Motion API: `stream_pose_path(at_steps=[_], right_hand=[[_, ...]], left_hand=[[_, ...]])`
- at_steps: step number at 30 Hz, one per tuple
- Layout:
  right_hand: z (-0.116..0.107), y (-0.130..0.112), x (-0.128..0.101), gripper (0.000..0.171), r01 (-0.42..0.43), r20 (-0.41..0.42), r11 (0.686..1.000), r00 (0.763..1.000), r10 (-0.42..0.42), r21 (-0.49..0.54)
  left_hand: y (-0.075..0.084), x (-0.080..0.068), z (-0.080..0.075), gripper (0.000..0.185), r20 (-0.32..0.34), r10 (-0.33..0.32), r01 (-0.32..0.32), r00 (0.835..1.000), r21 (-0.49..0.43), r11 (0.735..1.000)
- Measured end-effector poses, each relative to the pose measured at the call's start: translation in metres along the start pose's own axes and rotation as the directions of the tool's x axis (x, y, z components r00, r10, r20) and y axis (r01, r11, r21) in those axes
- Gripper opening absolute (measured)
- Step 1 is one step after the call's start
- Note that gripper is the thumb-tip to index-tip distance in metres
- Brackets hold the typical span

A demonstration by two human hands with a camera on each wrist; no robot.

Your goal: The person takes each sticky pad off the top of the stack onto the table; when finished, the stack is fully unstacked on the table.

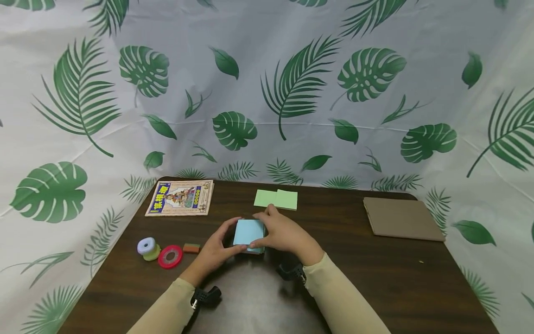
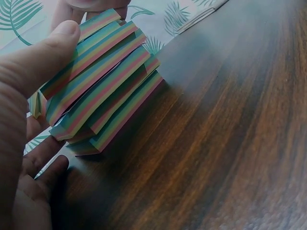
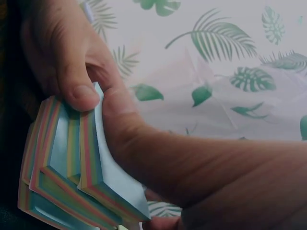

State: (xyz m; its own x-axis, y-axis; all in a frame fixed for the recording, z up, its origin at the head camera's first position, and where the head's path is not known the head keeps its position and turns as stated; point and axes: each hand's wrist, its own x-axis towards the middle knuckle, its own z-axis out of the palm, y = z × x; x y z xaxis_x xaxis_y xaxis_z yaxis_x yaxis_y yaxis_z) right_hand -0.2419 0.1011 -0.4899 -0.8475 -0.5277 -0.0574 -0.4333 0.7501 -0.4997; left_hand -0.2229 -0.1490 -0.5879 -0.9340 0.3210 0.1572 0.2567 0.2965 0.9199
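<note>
Note stack [image 1: 249, 235] — hd: blue top [image 1: 249, 230], wrist cams: stripes [image 2: 98, 81]

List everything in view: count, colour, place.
Pad stack: one, blue top, centre
Paper squares: two, green, behind stack
Booklet: one, multicoloured, back left
Rolls: apparently two, lilac and yellow, left
Disc: one, red, nearby
Block: one, orange and green, near disc
Folder: one, brown, back right
Speck: one, yellow, right
Table: one, brown, underneath
Curtain: one, white and green, behind
Straps: two, black, wrists
Sleeves: two, cream, forearms
Left hand, right hand: one each, bare, gripping stack
</note>
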Motion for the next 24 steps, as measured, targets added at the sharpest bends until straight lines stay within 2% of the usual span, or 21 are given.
stream_pose_path(at_steps=[15,24], right_hand=[[0.0060,0.0074,0.0018,0.081,-0.008,0.008,0.998,1.000,0.009,-0.069],[0.0020,0.0074,-0.0006,0.080,0.007,-0.013,0.999,1.000,-0.007,-0.054]], left_hand=[[0.0022,-0.0009,-0.0008,0.092,0.018,-0.025,0.025,1.000,-0.003,1.000],[0.0009,0.0000,0.0002,0.091,0.014,-0.028,0.028,1.000,0.017,0.999]])
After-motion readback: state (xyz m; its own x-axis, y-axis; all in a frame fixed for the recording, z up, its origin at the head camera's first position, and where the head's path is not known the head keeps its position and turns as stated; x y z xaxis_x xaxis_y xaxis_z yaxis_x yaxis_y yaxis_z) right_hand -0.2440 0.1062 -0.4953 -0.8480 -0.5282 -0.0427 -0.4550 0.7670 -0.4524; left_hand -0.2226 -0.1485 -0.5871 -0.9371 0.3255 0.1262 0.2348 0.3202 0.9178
